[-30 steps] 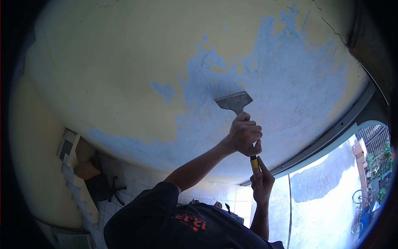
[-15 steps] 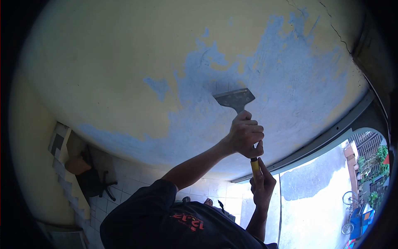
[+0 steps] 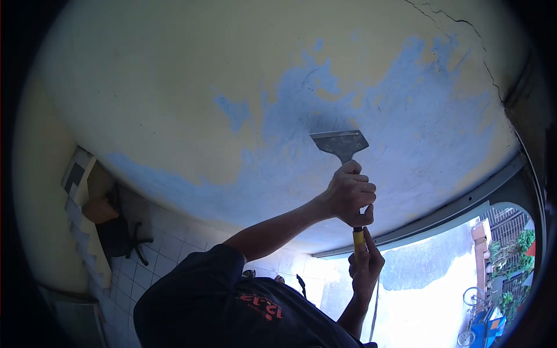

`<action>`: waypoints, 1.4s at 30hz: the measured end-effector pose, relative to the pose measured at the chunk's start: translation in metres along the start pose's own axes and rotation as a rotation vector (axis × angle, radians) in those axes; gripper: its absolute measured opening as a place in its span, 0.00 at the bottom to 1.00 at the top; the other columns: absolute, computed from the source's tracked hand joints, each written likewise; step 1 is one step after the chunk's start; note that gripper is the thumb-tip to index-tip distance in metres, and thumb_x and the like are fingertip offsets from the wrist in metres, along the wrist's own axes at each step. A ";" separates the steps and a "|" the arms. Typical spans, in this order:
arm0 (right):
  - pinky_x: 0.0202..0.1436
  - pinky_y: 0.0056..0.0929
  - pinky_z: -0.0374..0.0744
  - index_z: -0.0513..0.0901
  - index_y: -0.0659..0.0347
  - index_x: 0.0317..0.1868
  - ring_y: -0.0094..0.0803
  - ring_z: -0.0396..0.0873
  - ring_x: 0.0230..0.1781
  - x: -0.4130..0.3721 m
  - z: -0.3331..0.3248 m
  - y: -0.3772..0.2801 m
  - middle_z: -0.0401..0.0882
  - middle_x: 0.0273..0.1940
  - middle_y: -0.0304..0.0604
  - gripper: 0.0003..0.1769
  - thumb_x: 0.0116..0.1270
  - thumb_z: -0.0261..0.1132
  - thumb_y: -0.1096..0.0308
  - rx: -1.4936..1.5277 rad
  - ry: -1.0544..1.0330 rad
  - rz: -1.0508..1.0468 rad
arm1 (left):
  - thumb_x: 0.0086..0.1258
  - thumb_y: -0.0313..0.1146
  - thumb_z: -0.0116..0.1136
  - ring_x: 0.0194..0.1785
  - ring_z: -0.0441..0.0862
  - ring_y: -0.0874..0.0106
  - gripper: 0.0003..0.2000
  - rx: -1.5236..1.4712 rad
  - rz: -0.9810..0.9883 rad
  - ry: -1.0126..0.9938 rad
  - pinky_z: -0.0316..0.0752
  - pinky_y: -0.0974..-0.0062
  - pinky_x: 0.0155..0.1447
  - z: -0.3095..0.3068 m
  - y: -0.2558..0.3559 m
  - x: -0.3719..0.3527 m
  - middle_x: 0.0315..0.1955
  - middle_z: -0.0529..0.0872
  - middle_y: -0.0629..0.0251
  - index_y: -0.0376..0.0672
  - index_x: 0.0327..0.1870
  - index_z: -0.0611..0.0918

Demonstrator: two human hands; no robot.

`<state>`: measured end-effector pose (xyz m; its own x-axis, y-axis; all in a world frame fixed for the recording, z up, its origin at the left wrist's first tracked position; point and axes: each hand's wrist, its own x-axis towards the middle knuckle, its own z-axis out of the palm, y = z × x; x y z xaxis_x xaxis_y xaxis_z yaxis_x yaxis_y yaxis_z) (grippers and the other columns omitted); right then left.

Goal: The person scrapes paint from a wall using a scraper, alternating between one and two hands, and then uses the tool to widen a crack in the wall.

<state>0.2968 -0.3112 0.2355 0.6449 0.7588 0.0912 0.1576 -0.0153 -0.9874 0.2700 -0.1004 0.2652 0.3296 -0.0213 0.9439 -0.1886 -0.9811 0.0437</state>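
Observation:
A wide-bladed scraper points up at the wall, its blade close to or against a blue patch; contact is hard to tell. My left hand is closed around the upper part of its handle, just below the blade. Lower down, my right hand grips the yellow end of the handle, fingers wrapped round it. The wall has a yellowish coat, with irregular blue areas showing across the middle. A dark shadow lies just above the blade edge.
A long crack runs down the wall at upper right. A dark metal rail borders an opening at right, with a blue cart outside. At left stand an office chair and a stepped panel on the tiled floor.
The view has shifted, moving the wall patches rightward in the picture. Against those patches the blade sits slightly lower and its edge is more level. Both hands keep their hold.

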 end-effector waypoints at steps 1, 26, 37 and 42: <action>0.16 0.18 0.59 0.70 0.72 0.67 0.13 0.61 0.14 0.000 0.001 -0.002 0.64 0.16 0.28 0.31 0.76 0.58 0.54 -0.004 0.008 -0.003 | 0.38 0.38 0.55 0.15 0.65 0.72 0.08 -0.007 0.005 0.004 0.63 0.67 0.36 0.001 -0.001 0.002 0.10 0.68 0.73 0.51 0.08 0.70; 0.18 0.18 0.61 0.68 0.64 0.71 0.13 0.60 0.15 -0.014 0.017 -0.023 0.63 0.16 0.27 0.26 0.78 0.53 0.62 0.016 -0.045 0.006 | 0.37 0.36 0.55 0.17 0.67 0.70 0.07 0.004 0.023 -0.024 0.62 0.66 0.37 -0.026 -0.004 0.008 0.11 0.70 0.73 0.50 0.09 0.69; 0.18 0.18 0.61 0.60 0.64 0.75 0.13 0.61 0.15 -0.003 0.027 0.003 0.66 0.17 0.29 0.31 0.79 0.52 0.58 0.099 -0.162 -0.094 | 0.34 0.39 0.54 0.17 0.66 0.68 0.08 0.044 0.081 -0.075 0.61 0.67 0.37 -0.038 -0.011 0.011 0.11 0.69 0.72 0.50 0.09 0.68; 0.18 0.17 0.61 0.58 0.61 0.76 0.14 0.60 0.14 -0.001 0.043 -0.007 0.65 0.17 0.30 0.30 0.79 0.51 0.59 0.307 -0.224 0.066 | 0.33 0.39 0.53 0.17 0.65 0.67 0.09 0.031 0.106 -0.110 0.61 0.67 0.37 -0.047 -0.020 0.010 0.11 0.67 0.70 0.49 0.09 0.67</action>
<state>0.2624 -0.2837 0.2371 0.4618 0.8865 0.0296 -0.1321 0.1017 -0.9860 0.2334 -0.0724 0.2889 0.4091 -0.1445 0.9010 -0.1995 -0.9777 -0.0662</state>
